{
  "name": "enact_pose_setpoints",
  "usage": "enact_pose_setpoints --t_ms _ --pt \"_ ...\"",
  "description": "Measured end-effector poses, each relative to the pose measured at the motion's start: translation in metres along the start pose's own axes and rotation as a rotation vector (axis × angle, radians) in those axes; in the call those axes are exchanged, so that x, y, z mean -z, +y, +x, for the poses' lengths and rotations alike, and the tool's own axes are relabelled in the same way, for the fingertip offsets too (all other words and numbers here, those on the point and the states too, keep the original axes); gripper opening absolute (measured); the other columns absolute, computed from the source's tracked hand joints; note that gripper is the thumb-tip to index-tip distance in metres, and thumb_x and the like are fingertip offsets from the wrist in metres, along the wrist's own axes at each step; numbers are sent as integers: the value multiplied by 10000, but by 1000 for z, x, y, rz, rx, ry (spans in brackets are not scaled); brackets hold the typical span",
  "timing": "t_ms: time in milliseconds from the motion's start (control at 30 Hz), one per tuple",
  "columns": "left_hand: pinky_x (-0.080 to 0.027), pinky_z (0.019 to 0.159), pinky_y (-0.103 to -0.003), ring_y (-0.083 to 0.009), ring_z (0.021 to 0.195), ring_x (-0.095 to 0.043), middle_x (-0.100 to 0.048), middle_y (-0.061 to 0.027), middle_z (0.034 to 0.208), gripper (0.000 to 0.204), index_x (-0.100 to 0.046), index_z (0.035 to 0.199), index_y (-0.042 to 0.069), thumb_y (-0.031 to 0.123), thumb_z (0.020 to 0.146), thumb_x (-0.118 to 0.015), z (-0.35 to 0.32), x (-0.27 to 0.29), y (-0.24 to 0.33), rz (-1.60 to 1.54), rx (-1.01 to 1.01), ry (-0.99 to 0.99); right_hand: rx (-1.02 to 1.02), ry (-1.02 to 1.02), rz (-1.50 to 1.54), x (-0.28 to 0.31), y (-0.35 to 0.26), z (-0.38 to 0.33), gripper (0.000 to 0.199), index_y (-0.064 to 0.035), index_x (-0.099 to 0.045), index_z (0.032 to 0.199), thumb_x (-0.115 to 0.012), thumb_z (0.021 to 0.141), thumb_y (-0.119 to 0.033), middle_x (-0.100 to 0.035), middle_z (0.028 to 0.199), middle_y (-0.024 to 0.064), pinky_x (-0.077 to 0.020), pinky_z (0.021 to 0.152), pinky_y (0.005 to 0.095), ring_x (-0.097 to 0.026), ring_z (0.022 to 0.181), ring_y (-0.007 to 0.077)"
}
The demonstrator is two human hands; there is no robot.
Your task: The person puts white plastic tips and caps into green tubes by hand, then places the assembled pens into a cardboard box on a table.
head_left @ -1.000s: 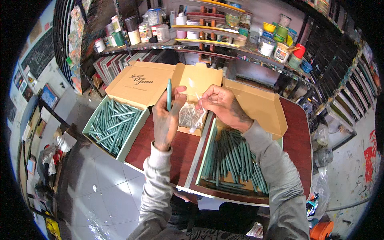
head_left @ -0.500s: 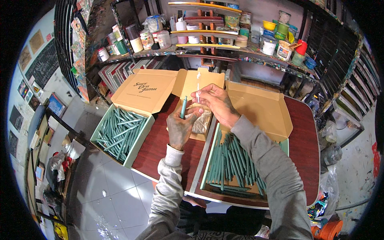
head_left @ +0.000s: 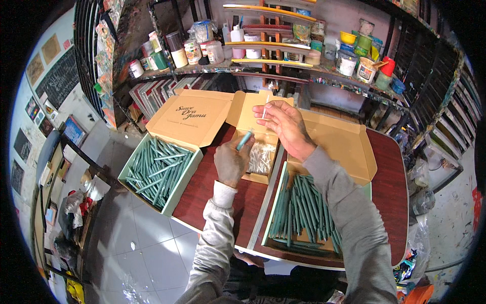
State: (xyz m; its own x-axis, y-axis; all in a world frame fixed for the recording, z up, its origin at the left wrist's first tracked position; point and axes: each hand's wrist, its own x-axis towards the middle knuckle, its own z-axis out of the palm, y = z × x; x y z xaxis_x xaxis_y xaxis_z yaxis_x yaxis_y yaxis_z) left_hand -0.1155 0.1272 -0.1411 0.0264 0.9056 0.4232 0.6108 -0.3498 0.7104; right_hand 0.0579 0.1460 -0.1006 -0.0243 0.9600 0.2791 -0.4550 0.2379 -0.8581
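My left hand (head_left: pixel 231 161) grips a green stick (head_left: pixel 244 140), its free end pointing up and to the right. My right hand (head_left: pixel 285 122) is raised just beyond it and pinches a thin clear plastic sleeve (head_left: pixel 264 110) between the fingertips. Under both hands lies a small open cardboard box (head_left: pixel 253 117) holding a pile of clear sleeves (head_left: pixel 260 158). An open box full of green sticks (head_left: pixel 157 169) sits to the left. Another open box of green sticks (head_left: pixel 304 213) sits to the right, below my right forearm.
The boxes rest on a dark red table (head_left: pixel 390 192) with a pale front edge. Shelves (head_left: pixel 273 66) behind it carry paint jars, bottles and tubs. A tiled floor (head_left: pixel 136 243) lies to the left, with clutter along the wall.
The green stick in my left hand has tilted from upright to slanting right. My right hand has lifted away from the sleeve pile, now holding a single clear sleeve.
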Motion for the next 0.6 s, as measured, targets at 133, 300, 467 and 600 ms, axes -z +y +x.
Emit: enact_pose_setpoints --t_ms 133,300,467,600 --pt "-564 639 -472 -410 735 -693 -696 -216 781 269 -781 1039 144 337 855 -745 9 -2 -6 251 -79 119 45 -44 -51 -9 -26 -15 118 -48 -596 1073 -558 1021 -147 -687 1167 150 -526 933 368 -654 1094 220" --pt "-520 797 -277 -104 852 -645 -740 -109 910 296 -726 1079 -40 230 959 -705 0 15 61 -854 -62 67 116 -52 -250 -10 -55 -49 168 -29 -600 1071 -606 993 -178 -691 1091 99 -490 912 322 -634 1035 160" --pt "-517 827 -254 -110 899 -647 -734 -102 1006 285 -709 1083 -76 152 918 -754 -4 27 121 -938 -187 -96 205 -176 -342 -4 -83 -85 121 10 -579 1059 -593 992 -90 -639 1027 62 -487 909 311 -617 1025 137" --pt "-509 654 -214 -73 763 -632 -741 -65 869 239 -738 1045 -45 156 918 -755 -9 28 148 -864 -141 -98 361 -181 -806 2 -116 -106 169 8 -575 1075 -593 1003 -143 -626 975 54 -482 887 299 -585 966 108"
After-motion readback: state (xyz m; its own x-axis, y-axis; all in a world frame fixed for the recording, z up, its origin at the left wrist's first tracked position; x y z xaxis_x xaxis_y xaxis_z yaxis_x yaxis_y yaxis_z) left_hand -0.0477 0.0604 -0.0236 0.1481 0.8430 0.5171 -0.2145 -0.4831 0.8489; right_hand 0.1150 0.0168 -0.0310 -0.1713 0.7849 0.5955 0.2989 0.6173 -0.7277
